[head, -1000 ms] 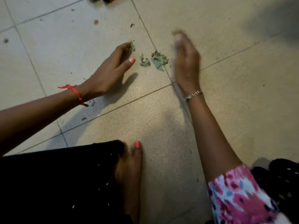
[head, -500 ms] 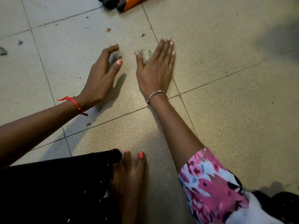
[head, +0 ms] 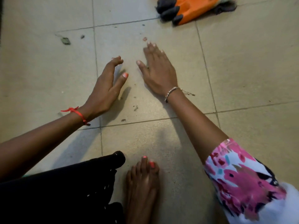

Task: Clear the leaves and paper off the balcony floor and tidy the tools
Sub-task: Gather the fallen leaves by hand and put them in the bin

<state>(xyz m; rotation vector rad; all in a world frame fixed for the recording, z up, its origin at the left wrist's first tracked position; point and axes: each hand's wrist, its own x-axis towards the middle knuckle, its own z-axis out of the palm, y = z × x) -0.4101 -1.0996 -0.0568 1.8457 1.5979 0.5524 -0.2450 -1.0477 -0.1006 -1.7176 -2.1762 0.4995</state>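
Leaf scraps, likely light, dry and crumbly, lie scattered on floor well this side of glove; left hand cupped on edge, right hand flat, each grip spread, pinching nothing visible; better swept together and scooped from beneath than pinched.

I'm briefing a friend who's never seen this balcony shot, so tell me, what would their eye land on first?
Probably the two hands at centre: the left hand cupped on its edge and the right hand flat on the tiled floor, with a gap between them. Next comes the bright orange work glove with dark fingertips, lying at the top right. A small leaf scrap sits on the floor at upper left.
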